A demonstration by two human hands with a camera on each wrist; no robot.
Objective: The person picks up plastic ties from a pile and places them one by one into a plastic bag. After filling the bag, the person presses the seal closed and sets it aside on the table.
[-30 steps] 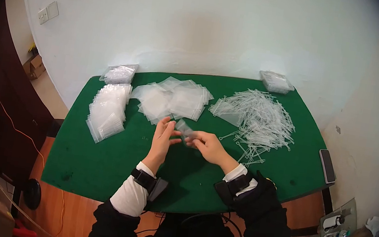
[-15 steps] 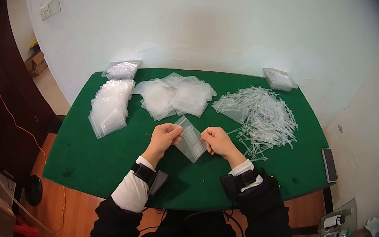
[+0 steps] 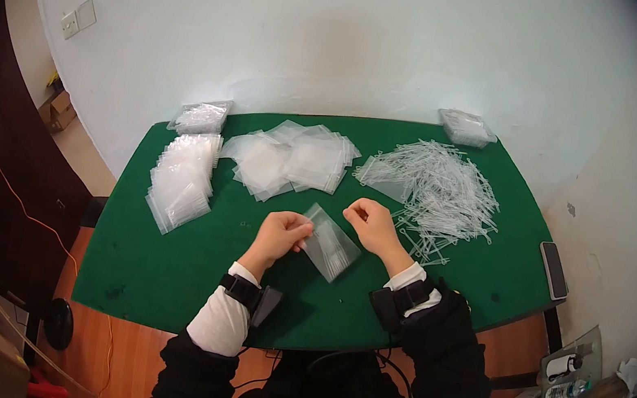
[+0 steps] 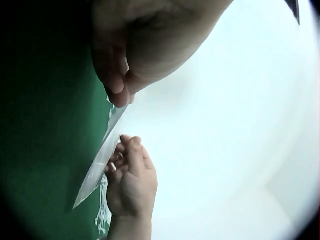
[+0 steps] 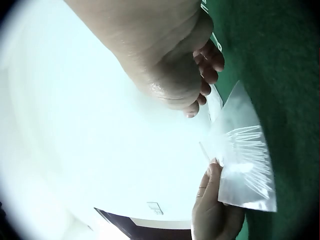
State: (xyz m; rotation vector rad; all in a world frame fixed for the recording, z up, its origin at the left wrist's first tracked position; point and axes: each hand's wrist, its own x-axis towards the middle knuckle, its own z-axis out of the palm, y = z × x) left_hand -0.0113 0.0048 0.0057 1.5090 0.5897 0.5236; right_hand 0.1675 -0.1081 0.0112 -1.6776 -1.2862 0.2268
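My left hand (image 3: 280, 236) pinches the edge of a clear plastic zip bag (image 3: 331, 244) between thumb and fingers. Inside the bag lie several thin white sticks, plainest in the right wrist view, where the bag (image 5: 245, 155) hangs tilted over the green cloth. My right hand (image 3: 372, 225) is just right of the bag and apart from it, with its fingers loosely curled and nothing visible in them. Behind it lies a heap of thin clear plastic sticks with looped ends (image 3: 451, 194).
Loose flat bags (image 3: 292, 158) are spread at the middle back of the green table (image 3: 159, 274). A fanned stack of bags (image 3: 182, 183) lies at the left. Wrapped packs stand at the back left (image 3: 201, 115) and back right (image 3: 467, 128). A phone (image 3: 553, 269) lies at the right edge.
The bag went from blurred between both hands to spread flat with both pinching it. Now the right hand has let go and moved slightly away, while the left still holds the bag.
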